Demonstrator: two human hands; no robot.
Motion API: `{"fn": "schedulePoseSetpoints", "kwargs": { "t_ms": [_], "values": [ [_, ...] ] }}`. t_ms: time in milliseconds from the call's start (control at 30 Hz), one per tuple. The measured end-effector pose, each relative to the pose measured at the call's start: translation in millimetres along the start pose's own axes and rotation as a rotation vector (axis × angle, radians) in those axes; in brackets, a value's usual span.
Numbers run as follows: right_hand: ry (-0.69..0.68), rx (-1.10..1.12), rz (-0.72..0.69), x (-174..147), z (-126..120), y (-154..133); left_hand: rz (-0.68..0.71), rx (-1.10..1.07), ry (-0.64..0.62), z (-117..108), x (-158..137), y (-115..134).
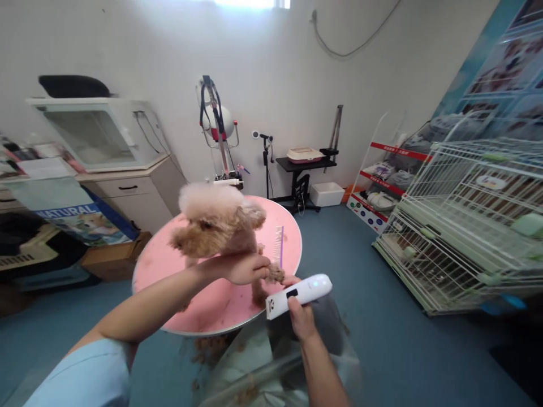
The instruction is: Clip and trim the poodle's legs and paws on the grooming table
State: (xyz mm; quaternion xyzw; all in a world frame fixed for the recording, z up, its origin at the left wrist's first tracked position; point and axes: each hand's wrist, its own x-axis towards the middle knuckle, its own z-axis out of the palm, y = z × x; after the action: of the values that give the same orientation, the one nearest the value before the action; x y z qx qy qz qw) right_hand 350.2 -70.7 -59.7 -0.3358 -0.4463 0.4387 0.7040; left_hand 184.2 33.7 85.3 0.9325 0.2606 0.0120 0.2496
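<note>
A curly-haired tan dog (212, 217) is on a round pink grooming table (165, 277), its head turned to the left. My left hand (250, 268) reaches across the dog's chest and grips one of its legs, with the paw (275, 273) sticking out beyond my fingers. In my right hand (302, 317) are white hair clippers (300, 295), my thumb near the black switch and a blue light showing on the body. The clipper head points left, just below the held paw and apart from it. Behind the paw, a purple-backed comb (278, 246) lies on the table.
Wire cages (475, 215) stand at the right beside a rack (382, 175) with bags. A white cabinet dryer (97, 133) sits on drawers at the left. Behind the table are a stand-mounted machine (218, 124) and a black table (305, 164). Cut hair lies on the floor.
</note>
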Motion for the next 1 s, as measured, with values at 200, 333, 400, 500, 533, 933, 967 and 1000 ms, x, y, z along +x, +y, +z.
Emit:
{"fn": "schedulePoseSetpoints", "kwargs": {
  "t_ms": [200,333,400,500,533,933,967,1000],
  "values": [
    [0.206,0.364,0.235,-29.5,2.2,-3.0,-0.037,-0.194,0.031,-7.0,-1.3,15.5],
    [0.28,0.604,0.234,-21.7,9.1,-6.6,-0.018,-0.264,0.052,-5.7,1.1,18.7],
    [0.346,0.704,0.191,-12.6,10.7,-5.2,-0.034,-0.26,0.049,-2.7,3.6,16.0],
    [0.47,0.798,0.168,0.0,14.5,-3.9,-0.07,-0.272,0.077,1.6,7.4,13.3],
    [0.487,0.828,0.168,3.2,16.9,-4.2,-0.081,-0.284,0.087,2.3,8.2,13.9],
    [0.458,0.882,0.15,11.6,34.1,-12.4,-0.165,-0.175,0.181,-1.8,4.0,37.3],
    [0.47,0.878,0.148,12.1,34.3,-13.5,-0.161,-0.177,0.195,0.3,4.9,35.5],
    [0.473,0.873,0.147,12.4,35.0,-14.7,-0.157,-0.176,0.212,2.7,5.9,33.5]
  ]
}}
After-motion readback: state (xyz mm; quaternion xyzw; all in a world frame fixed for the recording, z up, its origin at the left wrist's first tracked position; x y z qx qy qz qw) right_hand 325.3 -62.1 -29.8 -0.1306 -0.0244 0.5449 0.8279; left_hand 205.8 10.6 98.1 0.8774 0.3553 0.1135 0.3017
